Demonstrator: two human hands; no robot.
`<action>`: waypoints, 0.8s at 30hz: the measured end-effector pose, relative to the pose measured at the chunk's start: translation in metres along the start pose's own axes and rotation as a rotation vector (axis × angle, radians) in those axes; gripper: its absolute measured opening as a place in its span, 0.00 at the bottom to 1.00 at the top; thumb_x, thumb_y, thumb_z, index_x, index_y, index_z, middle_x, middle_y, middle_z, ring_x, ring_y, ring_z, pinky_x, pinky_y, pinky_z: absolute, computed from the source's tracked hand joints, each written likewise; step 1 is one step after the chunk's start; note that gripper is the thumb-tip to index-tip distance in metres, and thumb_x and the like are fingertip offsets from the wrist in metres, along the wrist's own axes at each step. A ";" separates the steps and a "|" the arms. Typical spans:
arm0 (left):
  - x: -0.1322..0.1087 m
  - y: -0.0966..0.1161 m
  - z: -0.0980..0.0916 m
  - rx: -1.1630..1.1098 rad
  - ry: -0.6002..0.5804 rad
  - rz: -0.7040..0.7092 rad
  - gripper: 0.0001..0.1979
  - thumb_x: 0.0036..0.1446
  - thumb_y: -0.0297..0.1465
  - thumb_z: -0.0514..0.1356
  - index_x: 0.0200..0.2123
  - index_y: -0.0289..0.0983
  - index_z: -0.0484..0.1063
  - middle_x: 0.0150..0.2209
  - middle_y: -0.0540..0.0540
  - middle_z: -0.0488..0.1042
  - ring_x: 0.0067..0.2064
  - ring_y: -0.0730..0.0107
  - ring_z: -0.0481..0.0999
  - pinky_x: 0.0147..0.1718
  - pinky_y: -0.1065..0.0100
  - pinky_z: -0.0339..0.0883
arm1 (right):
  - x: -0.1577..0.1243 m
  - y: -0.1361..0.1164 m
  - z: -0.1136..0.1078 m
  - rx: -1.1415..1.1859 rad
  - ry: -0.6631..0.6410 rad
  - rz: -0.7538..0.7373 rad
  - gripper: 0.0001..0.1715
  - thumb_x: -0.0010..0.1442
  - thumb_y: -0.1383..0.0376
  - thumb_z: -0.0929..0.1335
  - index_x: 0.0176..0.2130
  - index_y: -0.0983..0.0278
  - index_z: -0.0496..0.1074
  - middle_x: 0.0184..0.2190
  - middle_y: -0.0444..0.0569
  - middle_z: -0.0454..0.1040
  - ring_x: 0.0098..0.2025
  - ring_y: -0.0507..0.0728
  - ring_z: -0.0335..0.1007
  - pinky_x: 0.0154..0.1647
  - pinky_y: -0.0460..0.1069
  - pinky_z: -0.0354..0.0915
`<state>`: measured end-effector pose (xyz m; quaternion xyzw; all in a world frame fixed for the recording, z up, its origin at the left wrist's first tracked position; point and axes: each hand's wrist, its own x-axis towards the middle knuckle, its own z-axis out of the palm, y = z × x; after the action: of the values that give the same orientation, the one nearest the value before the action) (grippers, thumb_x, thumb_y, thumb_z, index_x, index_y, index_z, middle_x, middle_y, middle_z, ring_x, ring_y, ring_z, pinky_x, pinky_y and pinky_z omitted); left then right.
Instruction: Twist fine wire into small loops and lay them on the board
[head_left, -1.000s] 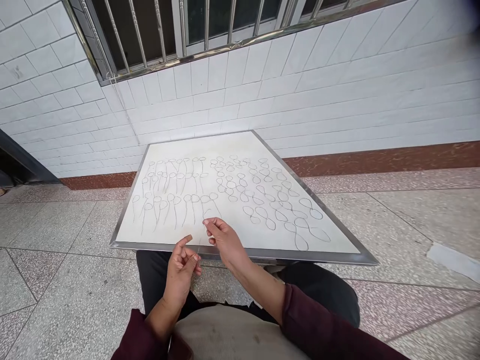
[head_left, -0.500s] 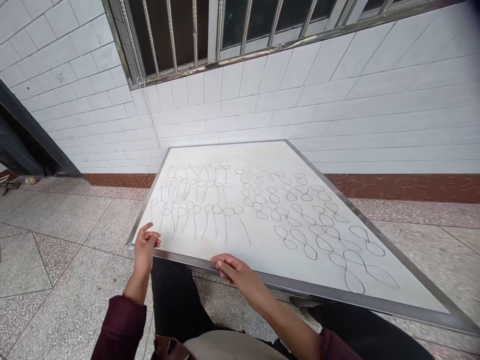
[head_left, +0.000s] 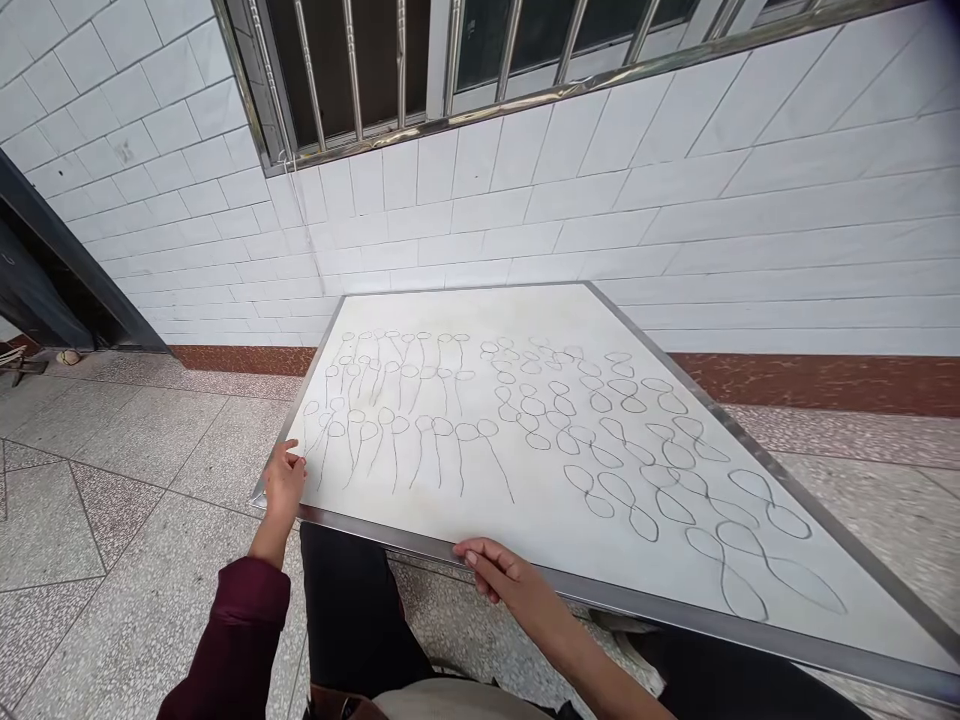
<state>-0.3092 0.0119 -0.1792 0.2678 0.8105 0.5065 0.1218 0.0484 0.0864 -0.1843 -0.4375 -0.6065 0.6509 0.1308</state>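
Observation:
A white board with a metal frame (head_left: 525,575) rests across my lap, tilted down to the right. On it lie several thin wire loops with stems (head_left: 390,400) in rows on the left and several figure-eight wire loops (head_left: 637,450) on the right. My left hand (head_left: 285,480) grips the board's near left corner, fingers curled on the edge. My right hand (head_left: 504,578) holds the near edge at the middle, fingers bent over the frame.
A white tiled wall (head_left: 675,200) with a barred window (head_left: 390,70) stands right behind the board. Speckled floor tiles (head_left: 120,480) spread to the left and right. A dark doorway (head_left: 37,280) is at the far left.
Both hands left a fine wire at the board's front and went to the frame; the left hand moved out to the left corner. The board now sits closer and tilted more.

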 end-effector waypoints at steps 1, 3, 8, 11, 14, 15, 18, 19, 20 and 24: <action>0.001 0.000 0.001 0.032 -0.003 0.005 0.21 0.51 0.26 0.58 0.51 0.36 0.68 0.27 0.50 0.74 0.28 0.69 0.76 0.33 0.66 0.69 | 0.000 0.000 0.000 -0.007 0.001 0.001 0.23 0.52 0.48 0.64 0.39 0.59 0.75 0.23 0.45 0.66 0.28 0.56 0.62 0.30 0.50 0.58; 0.003 0.000 0.002 0.089 -0.002 0.014 0.21 0.52 0.26 0.57 0.51 0.36 0.68 0.27 0.50 0.75 0.30 0.68 0.76 0.35 0.65 0.69 | 0.001 0.002 -0.001 -0.021 0.004 0.002 0.23 0.53 0.47 0.64 0.39 0.59 0.75 0.22 0.45 0.67 0.28 0.57 0.63 0.31 0.50 0.59; 0.005 -0.001 0.004 0.195 0.021 0.034 0.21 0.54 0.27 0.57 0.53 0.36 0.67 0.30 0.48 0.76 0.34 0.65 0.77 0.38 0.63 0.69 | 0.005 0.006 -0.002 -0.038 -0.004 0.000 0.23 0.53 0.47 0.64 0.39 0.59 0.75 0.23 0.45 0.68 0.29 0.57 0.64 0.32 0.50 0.60; 0.008 -0.001 0.005 0.239 0.034 0.043 0.20 0.55 0.28 0.56 0.53 0.36 0.67 0.31 0.47 0.77 0.35 0.63 0.77 0.40 0.62 0.68 | 0.005 0.008 -0.003 -0.046 -0.005 0.005 0.23 0.54 0.47 0.64 0.40 0.59 0.75 0.22 0.44 0.69 0.29 0.57 0.65 0.32 0.50 0.60; 0.010 -0.001 0.007 0.269 0.039 0.045 0.19 0.56 0.28 0.56 0.52 0.36 0.68 0.32 0.46 0.77 0.35 0.63 0.78 0.40 0.62 0.67 | 0.006 0.009 -0.003 -0.050 -0.005 0.004 0.23 0.55 0.47 0.64 0.40 0.59 0.75 0.22 0.44 0.69 0.29 0.57 0.65 0.32 0.50 0.60; 0.011 0.000 0.007 0.277 0.039 0.044 0.19 0.56 0.28 0.56 0.52 0.36 0.68 0.32 0.46 0.77 0.36 0.62 0.77 0.40 0.62 0.68 | 0.006 0.009 -0.004 -0.051 -0.005 0.002 0.23 0.55 0.47 0.64 0.40 0.59 0.75 0.22 0.44 0.69 0.29 0.57 0.66 0.32 0.50 0.60; 0.012 0.000 0.008 0.300 0.037 0.042 0.19 0.55 0.28 0.56 0.52 0.36 0.69 0.33 0.45 0.77 0.36 0.62 0.77 0.40 0.62 0.68 | 0.006 0.009 -0.004 -0.055 -0.009 -0.002 0.24 0.55 0.46 0.64 0.40 0.59 0.75 0.22 0.44 0.69 0.29 0.57 0.66 0.32 0.50 0.60; 0.013 0.000 0.009 0.308 0.036 0.041 0.19 0.55 0.28 0.56 0.51 0.36 0.69 0.33 0.45 0.77 0.36 0.62 0.77 0.40 0.62 0.68 | 0.006 0.009 -0.004 -0.053 -0.010 -0.003 0.24 0.54 0.46 0.64 0.40 0.59 0.75 0.22 0.44 0.69 0.29 0.57 0.66 0.32 0.50 0.60; 0.013 0.000 0.009 0.315 0.034 0.041 0.19 0.55 0.28 0.57 0.51 0.36 0.69 0.33 0.45 0.77 0.36 0.62 0.77 0.39 0.62 0.68 | 0.007 0.009 -0.004 -0.051 -0.011 -0.002 0.24 0.54 0.46 0.64 0.39 0.59 0.75 0.22 0.44 0.69 0.28 0.57 0.66 0.32 0.50 0.60; 0.014 0.000 0.012 0.340 0.031 0.044 0.19 0.55 0.28 0.56 0.51 0.35 0.69 0.33 0.45 0.78 0.36 0.62 0.78 0.39 0.62 0.68 | 0.007 0.010 -0.005 -0.048 -0.013 0.000 0.24 0.55 0.46 0.64 0.40 0.59 0.75 0.22 0.44 0.69 0.28 0.57 0.66 0.31 0.50 0.60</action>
<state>-0.3156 0.0286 -0.1839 0.2943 0.8803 0.3686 0.0511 0.0511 0.0922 -0.1958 -0.4364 -0.6229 0.6389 0.1161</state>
